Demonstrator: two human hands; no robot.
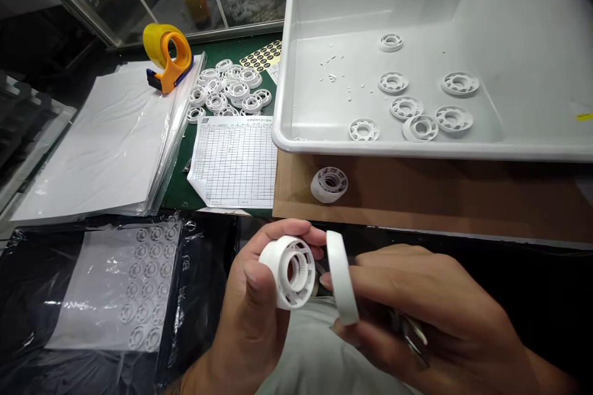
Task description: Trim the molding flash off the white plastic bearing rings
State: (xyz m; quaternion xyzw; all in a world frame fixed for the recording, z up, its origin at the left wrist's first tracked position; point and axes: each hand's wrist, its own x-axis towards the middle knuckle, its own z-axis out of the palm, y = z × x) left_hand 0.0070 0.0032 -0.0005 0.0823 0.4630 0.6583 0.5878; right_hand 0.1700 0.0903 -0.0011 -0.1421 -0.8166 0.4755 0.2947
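Fingers (pixel 278 231) of the left hand (pixel 252 302) curl round the far side of a short white ring stack (pixel 291 271), with the thumb pressed on its near side; the grip is only as wide as the stack. On the right hand (pixel 430 308), the fingers are drawn close together, gripping a white ring (pixel 341 278) by its right side. A shiny metal tool (pixel 412 333), blurred and partly hidden, is also within that hand.

Both pieces are low in the middle of the view, above the lap. The stack's long axis runs roughly left to right, its slotted open face pointing right and somewhat toward the camera. Just beside it, the ring stands nearly edge-on, its top leaning left, one flat side toward the stack.

Beyond them, another stack (pixel 330 184) sits on brown cardboard (pixel 430 194). Seven rings and small white bits lie in the white tray (pixel 333 147) behind. Left of the tray are a ring pile (pixel 237 89), a sheet of round black labels (pixel 262 57), too small to read, and a printed form (pixel 231 163) with a logo, a heading in Chinese characters and a grid. Farther left, a yellow tape dispenser (pixel 170 58) rests on bagged white sheets (pixel 106 142). Nearer, rings lie in rows on a pale sheet (pixel 102 290) over black plastic (pixel 28 321), which carries pale characters that look like 科技, turned sideways.
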